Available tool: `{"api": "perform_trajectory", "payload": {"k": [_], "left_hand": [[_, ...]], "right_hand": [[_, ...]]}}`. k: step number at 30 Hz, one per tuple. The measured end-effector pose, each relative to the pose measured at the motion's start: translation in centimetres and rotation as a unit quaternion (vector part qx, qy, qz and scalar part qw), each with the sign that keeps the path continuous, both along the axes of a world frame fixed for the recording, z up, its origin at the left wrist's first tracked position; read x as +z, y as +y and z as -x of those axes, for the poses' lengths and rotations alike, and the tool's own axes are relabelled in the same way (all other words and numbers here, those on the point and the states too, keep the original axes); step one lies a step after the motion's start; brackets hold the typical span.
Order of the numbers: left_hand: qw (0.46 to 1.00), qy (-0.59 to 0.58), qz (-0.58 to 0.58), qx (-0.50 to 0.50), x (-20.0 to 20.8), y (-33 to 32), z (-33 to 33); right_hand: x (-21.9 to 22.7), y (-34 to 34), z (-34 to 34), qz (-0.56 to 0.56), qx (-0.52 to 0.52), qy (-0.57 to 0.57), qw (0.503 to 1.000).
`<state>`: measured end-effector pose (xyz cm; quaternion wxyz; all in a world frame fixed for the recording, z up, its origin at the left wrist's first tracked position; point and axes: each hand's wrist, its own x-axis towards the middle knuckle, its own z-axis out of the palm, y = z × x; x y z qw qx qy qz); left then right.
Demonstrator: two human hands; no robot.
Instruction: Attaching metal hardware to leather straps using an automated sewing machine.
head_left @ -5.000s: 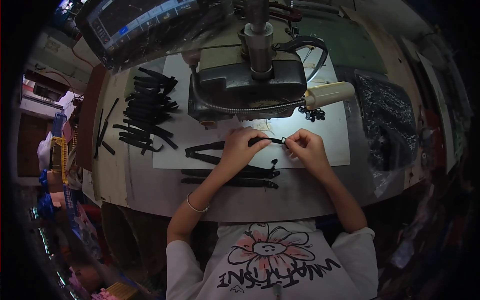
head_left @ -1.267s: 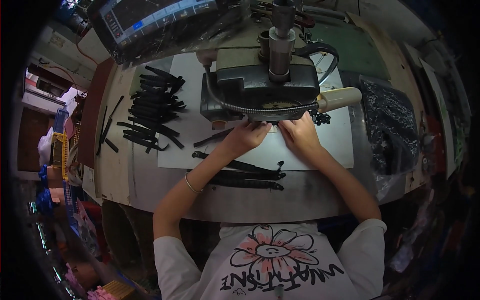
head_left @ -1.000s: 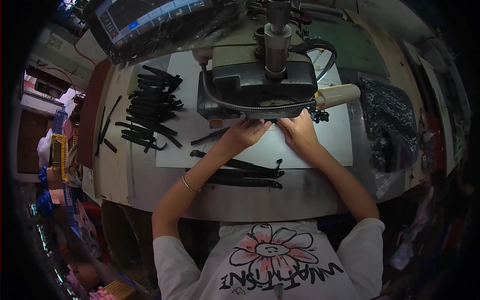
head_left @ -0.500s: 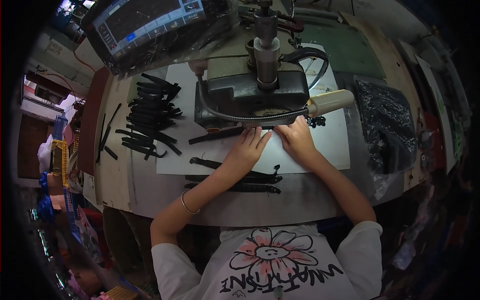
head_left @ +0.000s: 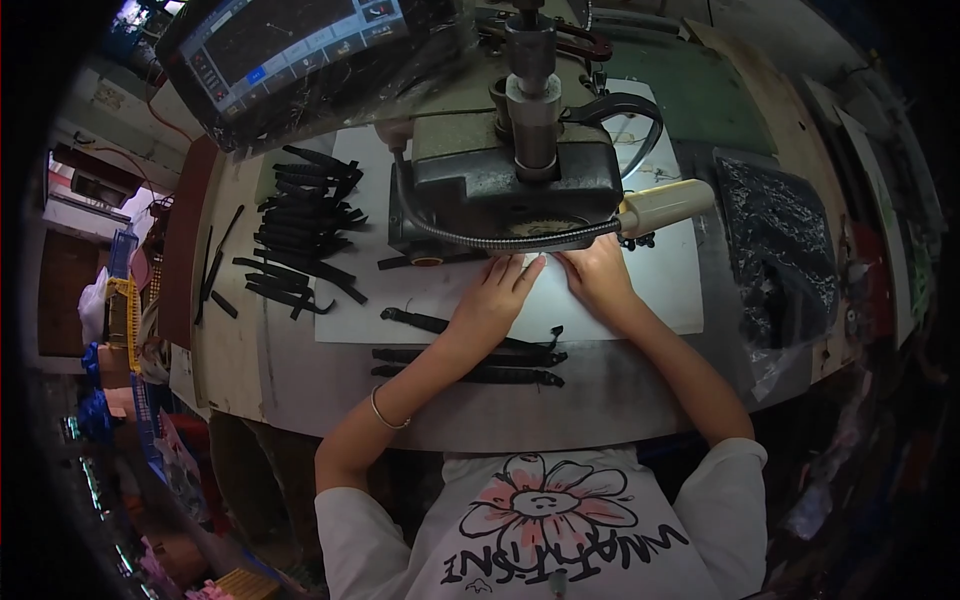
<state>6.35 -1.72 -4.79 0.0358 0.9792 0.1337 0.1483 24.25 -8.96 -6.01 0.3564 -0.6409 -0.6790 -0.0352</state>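
My left hand (head_left: 492,300) and my right hand (head_left: 598,278) lie side by side on the white sheet (head_left: 660,290), fingertips pointing under the head of the dark sewing machine (head_left: 510,185). A black strap (head_left: 425,261) lies under the machine head, running left from my left fingertips. Whether my fingers press on it is hidden by the machine's flexible hose. Several more black straps (head_left: 470,365) lie on the table edge just below my left wrist.
A pile of black straps (head_left: 300,235) sits at the left of the sheet. A black plastic bag (head_left: 775,250) lies at the right. A control screen (head_left: 290,45) stands at the back left. A cream lamp head (head_left: 665,205) sticks out beside my right hand.
Five seconds ago both hands held a strap above the table near me. They have since moved forward to the machine head and now rest flat on the sheet there.
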Motion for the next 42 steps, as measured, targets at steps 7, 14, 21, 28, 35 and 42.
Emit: {"api": "perform_trajectory", "payload": {"k": [7,14,21,28,35,42], "left_hand": [[1.000,0.004,0.006,0.003,0.1,0.2,0.0],[1.000,-0.022,0.016,0.005,-0.1,-0.3,0.4],[0.999,-0.024,0.035,0.009,0.5,-0.3,0.6],[0.632,-0.128,0.763,0.047,1.9,-2.6,0.5],[0.396,-0.179,0.890,0.135,1.9,-3.8,2.2],[0.433,-0.121,0.867,0.215,3.7,-4.7,7.2]], "right_hand": [[-0.4,0.1,-0.3,0.022,-0.006,-0.002,1.000],[0.1,-0.6,0.3,0.012,-0.007,-0.004,1.000],[1.5,-0.7,-1.5,0.088,0.065,0.057,0.992],[2.3,-0.5,-1.1,-0.007,0.093,0.029,0.995],[5.7,-4.1,4.3,0.112,0.104,0.186,0.970],[1.5,5.6,11.3,0.146,0.048,0.137,0.979]]}}
